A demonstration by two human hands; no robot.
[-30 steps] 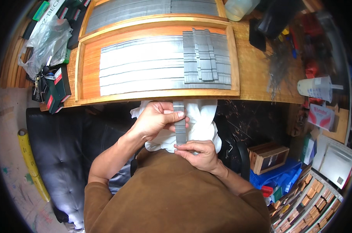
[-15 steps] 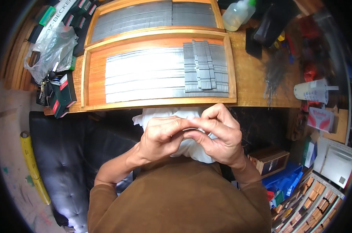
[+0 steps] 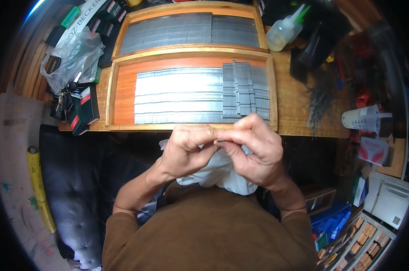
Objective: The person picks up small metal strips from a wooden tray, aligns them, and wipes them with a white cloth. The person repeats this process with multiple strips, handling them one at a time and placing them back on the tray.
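In front of my chest, at the near edge of the bench, my two hands meet fingertip to fingertip. My left hand (image 3: 188, 148) is closed in a pinch, and so is my right hand (image 3: 259, 151). What they hold, if anything, is hidden by the fingers; a small pale glint between the tips is too small to name. Just beyond them is a shallow wooden tray (image 3: 273, 92) with an orange bottom. Rows of thin, shiny grey metal strips (image 3: 179, 92) lie in it, with loose bundles of similar strips (image 3: 244, 92) on top at the right.
A second tray (image 3: 152, 54) of grey strips adjoins the first. Squeeze bottles (image 3: 280, 34), a heap of thin dark pieces (image 3: 318, 104) and a lidded cup (image 3: 361, 118) stand right. A plastic bag (image 3: 73, 58) and dark boxes (image 3: 89, 104) sit left. White cloth (image 3: 233, 178) covers my lap.
The view has shifted, so the bench and trays appear slightly lower and further right. My fingertips have drawn closer together, narrowing the gap between the hands.
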